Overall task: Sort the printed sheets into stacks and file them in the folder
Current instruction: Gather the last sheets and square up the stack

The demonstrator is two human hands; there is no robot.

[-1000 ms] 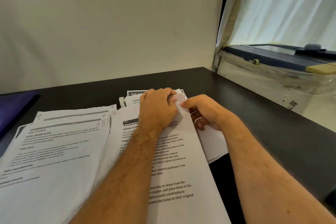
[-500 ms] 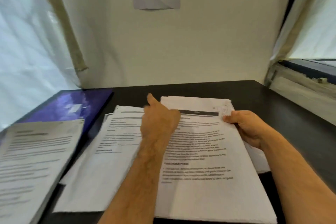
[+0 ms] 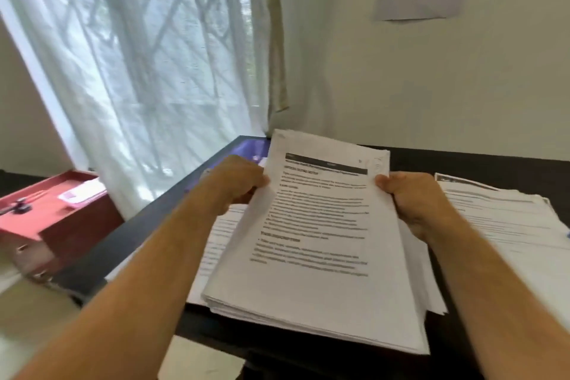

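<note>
Both hands, left (image 3: 237,185) and right (image 3: 410,200), now grip a thick stack (image 3: 317,241), lifted off the worktop (image 3: 462,157); likely heading to the folder (image 3: 243,148)

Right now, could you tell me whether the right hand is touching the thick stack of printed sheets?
Touching. The head view shows the right hand gripping the stack of printed sheets at its right edge, thumb on the top page.

Soft daylight enters through the sheer curtain (image 3: 148,65) at left, lighting the scene evenly. Motion blur smears the text on the printed sheets (image 3: 317,225). Wide-angle distortion bends the frame edges.
</note>
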